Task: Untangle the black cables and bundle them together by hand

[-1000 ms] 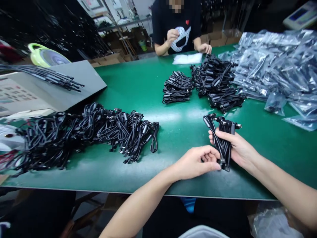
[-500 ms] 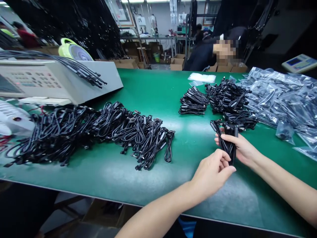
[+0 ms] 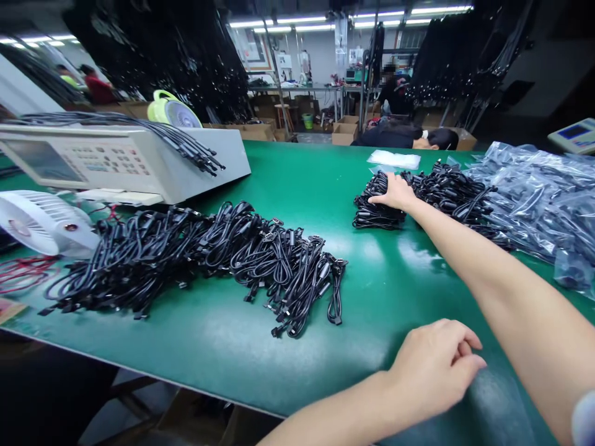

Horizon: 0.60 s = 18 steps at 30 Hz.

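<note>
At the stack of bundled black cables (image 3: 379,217) on the far right side of the table, my right hand (image 3: 396,192) rests on top. Its thumb lies to the left and its fingers curl over a cable bundle (image 3: 377,183), partly hiding it. My left hand (image 3: 439,365) hovers near the front edge with nothing in it, fingers loosely bent and thumb apart. A long heap of coiled black cables (image 3: 279,266) spreads across the left and middle of the table. Another pile of black cables (image 3: 453,192) lies just right of my right hand.
Clear plastic bags (image 3: 534,198) cover the right side of the green table (image 3: 209,353). White sheets (image 3: 394,160) lie behind the stack. A beige instrument (image 3: 176,167) with cables on top and a white fan (image 3: 51,223) stand left. A person (image 3: 395,133) bends behind the table.
My right hand has moved away from me to the cable stack, taking its bundle there. My left hand has let go of that bundle and come nearer the front edge. The view has shifted.
</note>
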Each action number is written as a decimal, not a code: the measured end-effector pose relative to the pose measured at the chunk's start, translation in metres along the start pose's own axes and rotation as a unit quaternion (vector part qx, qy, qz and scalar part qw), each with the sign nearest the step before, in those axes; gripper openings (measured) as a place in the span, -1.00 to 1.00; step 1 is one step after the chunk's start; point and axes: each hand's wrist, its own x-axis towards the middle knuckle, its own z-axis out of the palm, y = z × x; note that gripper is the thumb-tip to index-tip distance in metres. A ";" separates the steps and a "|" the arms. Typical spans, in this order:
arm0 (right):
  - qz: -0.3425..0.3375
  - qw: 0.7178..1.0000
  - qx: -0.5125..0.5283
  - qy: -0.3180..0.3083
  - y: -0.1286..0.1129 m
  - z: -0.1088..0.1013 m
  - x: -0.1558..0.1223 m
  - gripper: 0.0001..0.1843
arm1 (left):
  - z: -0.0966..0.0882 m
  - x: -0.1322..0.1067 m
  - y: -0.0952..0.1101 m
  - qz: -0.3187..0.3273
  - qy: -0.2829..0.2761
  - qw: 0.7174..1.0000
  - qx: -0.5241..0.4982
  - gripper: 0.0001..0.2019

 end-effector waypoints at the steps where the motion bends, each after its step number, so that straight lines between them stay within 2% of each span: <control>1: -0.004 1.000 -0.013 -0.002 0.000 0.007 -0.002 0.12 | 0.000 0.000 0.000 0.003 -0.011 1.000 0.006 -0.83; 5: -0.070 0.996 -0.060 0.009 0.000 0.024 -0.034 0.29 | 0.006 -0.001 -0.005 0.039 -0.053 0.998 0.009 -0.75; 8: -0.144 0.982 -0.124 0.012 -0.001 0.034 -0.060 0.34 | 0.013 -0.002 -0.012 0.045 -0.070 0.997 0.006 -0.68; 10: -0.164 0.973 -0.162 0.022 0.000 0.041 -0.065 0.35 | 0.017 -0.002 -0.015 0.046 -0.085 0.995 0.015 -0.65; 14: -0.153 0.972 -0.173 0.031 0.006 0.052 -0.043 0.31 | 0.018 0.000 -0.018 0.050 -0.116 0.991 0.044 -0.65; 18: -0.165 0.973 -0.159 0.025 0.006 0.052 -0.016 0.27 | 0.023 0.007 -0.023 0.033 -0.126 0.990 0.052 -0.71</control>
